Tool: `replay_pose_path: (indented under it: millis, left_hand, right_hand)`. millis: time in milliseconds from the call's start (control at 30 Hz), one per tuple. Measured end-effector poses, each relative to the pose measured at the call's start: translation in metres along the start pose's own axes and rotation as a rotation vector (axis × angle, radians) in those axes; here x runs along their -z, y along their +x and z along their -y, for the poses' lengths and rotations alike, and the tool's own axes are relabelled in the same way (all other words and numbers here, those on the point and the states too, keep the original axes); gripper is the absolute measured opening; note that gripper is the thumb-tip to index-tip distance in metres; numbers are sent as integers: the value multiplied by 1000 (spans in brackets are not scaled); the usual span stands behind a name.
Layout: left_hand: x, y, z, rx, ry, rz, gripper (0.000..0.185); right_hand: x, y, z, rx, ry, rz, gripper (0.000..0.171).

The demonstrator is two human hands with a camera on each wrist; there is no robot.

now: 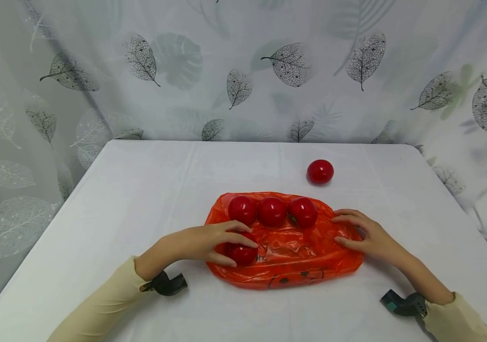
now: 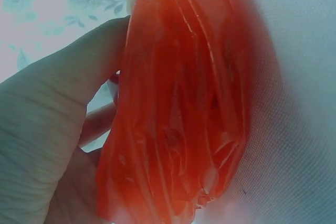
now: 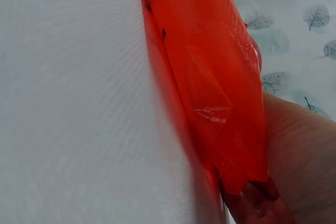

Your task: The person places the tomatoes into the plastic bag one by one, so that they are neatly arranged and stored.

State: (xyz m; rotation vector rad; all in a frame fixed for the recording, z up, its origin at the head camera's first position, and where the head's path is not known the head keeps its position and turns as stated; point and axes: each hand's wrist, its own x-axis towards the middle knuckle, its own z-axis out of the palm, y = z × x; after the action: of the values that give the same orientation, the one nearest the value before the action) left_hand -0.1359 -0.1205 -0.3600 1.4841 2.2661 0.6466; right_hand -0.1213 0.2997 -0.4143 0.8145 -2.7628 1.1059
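Our left hand (image 1: 209, 242) lies over the left part of the orange plastic bag (image 1: 286, 247), fingers curled round one red tomato (image 1: 242, 254) and cupping it from above. In the head view the bag lies flat on the white table (image 1: 119, 199), just in front of us, between both hands. Our right hand (image 1: 365, 235) rests on the bag's right end with fingers extended and spread, pressing the film down. Three more tomatoes (image 1: 271, 211) sit in a row at the bag's far edge; whether they lie on the film or under it we cannot tell. A fifth, loose tomato (image 1: 320, 171) stands apart on the cloth beyond the bag.

In the left wrist view we see the palm (image 2: 47, 129) beside the crumpled film (image 2: 178, 108); the tomato itself is hidden.

In the right wrist view the film (image 3: 210, 77) sits against the palm (image 3: 299, 156), flat to the cloth.

Handling, as we judge it: the film is thin, limp and slippery, so it needs pinching at an edge or pinning flat. The tomatoes look smooth, round and liable to roll; we would cup each one loosely round its middle, without squeezing.
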Motion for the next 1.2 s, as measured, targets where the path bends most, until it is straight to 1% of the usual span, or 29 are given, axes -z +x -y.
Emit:
replay_pose_path:
  millis: [233,433,533,667,800,1000,1200]
  left_hand:
    - [0,2,0,1,18,7,50]
    - [0,1,-2,35,-17,30,55]
    - [4,1,-3,47,-22,33,55]
    - [12,1,-6,42,17,27,50]
    - [21,3,-8,3,61,6,42]
    - [39,10,-15,-63,125,-51,37]
    - [59,19,-24,-176,175,-78,33]
  right_hand:
    - [0,-1,1,4,11,2,44]
    - [-2,-2,0,8,6,-3,44]
    - [-2,-1,0,8,6,-2,44]
    - [-1,-1,0,5,5,-1,44]
    - [1,-2,0,2,10,-2,43]
    - [2,-3,0,-2,14,-4,42]
    - [2,-2,-1,-12,4,-1,42]
